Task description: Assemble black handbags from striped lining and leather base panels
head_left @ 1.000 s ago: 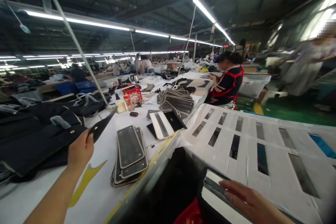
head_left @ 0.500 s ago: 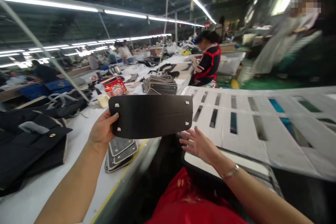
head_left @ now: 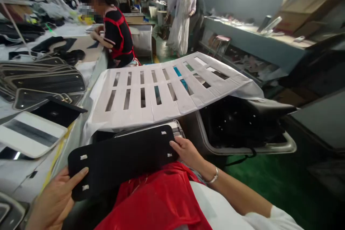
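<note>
A long black panel (head_left: 122, 160) with rounded corners, maybe leather, spans the space over my lap. Four small pale tabs show near its ends. My left hand (head_left: 60, 190) grips its left end, thumb on top near two of the tabs. At the right end, my right hand (head_left: 185, 151) pinches the edge between thumb and fingers; a bracelet sits on that wrist. Part of a light-topped item shows behind the panel, mostly hidden. Below it lies my red apron (head_left: 159, 194).
A white slotted rack (head_left: 134, 109) stands ahead. Stacked trimmed panels (head_left: 48, 83) and a white board (head_left: 35, 133) lie on the left table. A metal-rimmed bin (head_left: 280, 147) holds black pieces at right. One co-worker (head_left: 118, 36) sits ahead; another person (head_left: 182, 18) stands farther back.
The view has turned right. The panel has come down toward my lap and shows a plain face. My right hand, open before, has taken hold of its right end.
</note>
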Available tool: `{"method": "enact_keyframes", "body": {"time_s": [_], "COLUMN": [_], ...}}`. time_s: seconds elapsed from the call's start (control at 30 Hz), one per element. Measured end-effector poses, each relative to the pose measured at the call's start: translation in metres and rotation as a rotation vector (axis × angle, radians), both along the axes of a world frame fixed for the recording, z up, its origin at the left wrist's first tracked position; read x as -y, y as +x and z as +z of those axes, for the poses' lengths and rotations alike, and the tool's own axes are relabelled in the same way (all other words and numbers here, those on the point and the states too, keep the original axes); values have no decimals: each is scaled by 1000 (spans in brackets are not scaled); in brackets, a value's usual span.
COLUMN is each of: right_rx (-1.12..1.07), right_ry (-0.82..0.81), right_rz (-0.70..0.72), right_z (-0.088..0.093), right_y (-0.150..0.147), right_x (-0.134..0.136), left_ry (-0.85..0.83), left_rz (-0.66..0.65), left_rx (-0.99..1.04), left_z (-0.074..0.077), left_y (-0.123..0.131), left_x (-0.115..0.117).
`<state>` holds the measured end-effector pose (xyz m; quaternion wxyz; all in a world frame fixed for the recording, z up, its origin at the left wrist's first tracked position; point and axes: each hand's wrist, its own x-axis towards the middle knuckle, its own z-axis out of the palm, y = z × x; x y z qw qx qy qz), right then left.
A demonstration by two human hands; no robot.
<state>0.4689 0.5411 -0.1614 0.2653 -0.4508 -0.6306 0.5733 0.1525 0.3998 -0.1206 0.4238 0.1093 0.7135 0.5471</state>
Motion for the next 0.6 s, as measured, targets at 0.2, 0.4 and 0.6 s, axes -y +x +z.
{"method": "enact_keyframes", "body": {"time_s": [0.2,0.4,0.6], "right_rx": [249,192,307], "right_ry": [23,-77,9], "right_rz": [-65,22,40], "right_z": [-13,-17,-25], "right_y": [39,48,54], "right_x": [-31,-63,-76], "left_ry": [16,2,-71], "left_rz": [-7,-5,27], "left_rx": [43,-46,-104], "left_z": [-10,-13,-12], "left_y": [41,59,69], "left_x": [-37,-62,-77]}}
